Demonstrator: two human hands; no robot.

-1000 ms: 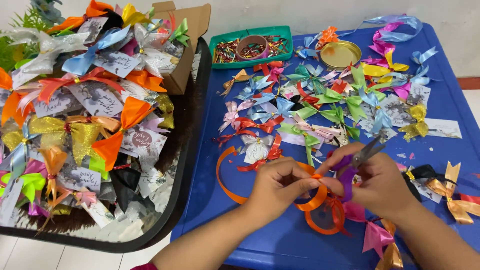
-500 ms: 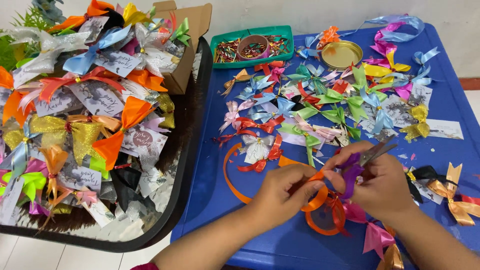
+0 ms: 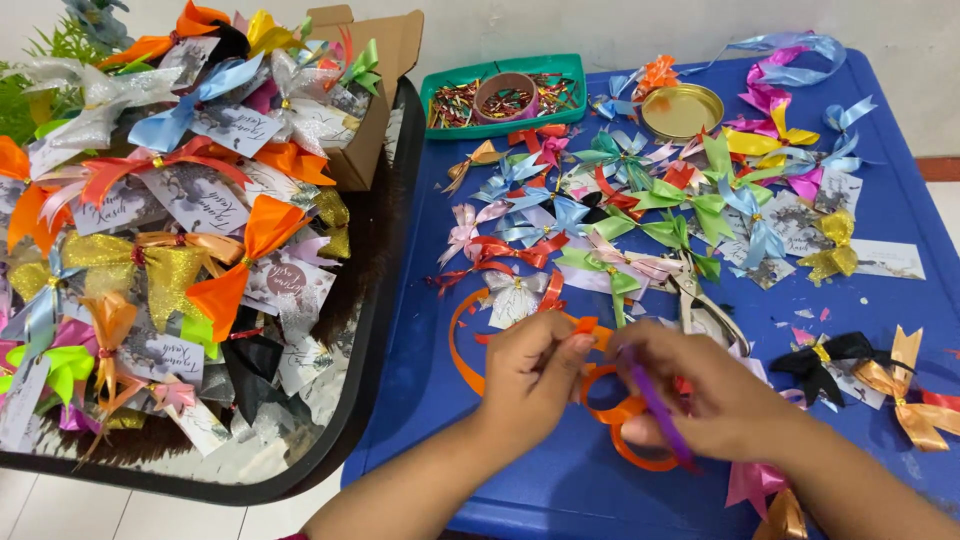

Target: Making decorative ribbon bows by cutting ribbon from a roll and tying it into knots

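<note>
My left hand [image 3: 535,375] pinches the end of an orange ribbon [image 3: 466,345] between thumb and fingers, above the near part of the blue table [image 3: 430,400]. The ribbon curls in loops under both hands. My right hand [image 3: 720,395] is closed on another loop of that ribbon [image 3: 625,412] and on a purple handle [image 3: 655,405], apparently of scissors. The hands almost touch. The blades are hidden or blurred beside the right hand.
Many finished ribbon bows [image 3: 640,215] cover the table's middle and back. A green tray of wire ties [image 3: 500,95] and a gold lid [image 3: 682,110] stand at the back. A black tray [image 3: 370,330] piled with carded bows and a cardboard box [image 3: 385,95] lie left. Black [image 3: 830,355] and gold [image 3: 910,395] bows lie right.
Both hands have drawn nearer to me and closer together. The scissors' blades, earlier pointing up and right, have dropped out of clear view. The orange loops shifted under the hands.
</note>
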